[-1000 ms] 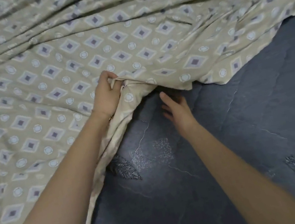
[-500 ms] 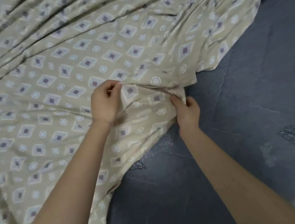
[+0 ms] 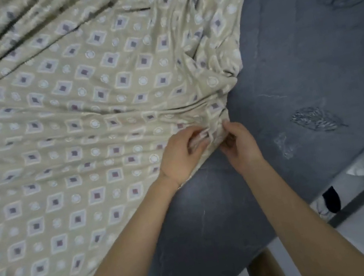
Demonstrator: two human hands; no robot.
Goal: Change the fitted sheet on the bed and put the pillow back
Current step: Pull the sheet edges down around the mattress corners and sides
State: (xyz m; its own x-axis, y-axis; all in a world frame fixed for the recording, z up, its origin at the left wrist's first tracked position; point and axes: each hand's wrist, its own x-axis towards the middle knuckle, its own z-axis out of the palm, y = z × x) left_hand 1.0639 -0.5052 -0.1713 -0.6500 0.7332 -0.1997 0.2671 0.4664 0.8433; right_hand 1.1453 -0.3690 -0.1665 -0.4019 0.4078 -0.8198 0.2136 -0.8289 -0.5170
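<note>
— At the gathered corner: left hand (image 3: pixel 178 153) and right hand (image 3: pixel 240 144) close together, both pinching the bunched hem of the fitted sheet (image 3: pixel 90 120).
— And farther out?
— Spread loose and creased across the left of the grey mattress (image 3: pixel 297 64), right side bare.
— Handling?
— Probably light, soft, limp; no stiffness to push with. Best gripped at the corner seam, then pulled toward the near mattress corner.

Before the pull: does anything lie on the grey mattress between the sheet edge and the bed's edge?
Nothing visible: the left hand and right hand grip the sheet; the grey mattress beyond shows only stitched leaves.
</note>
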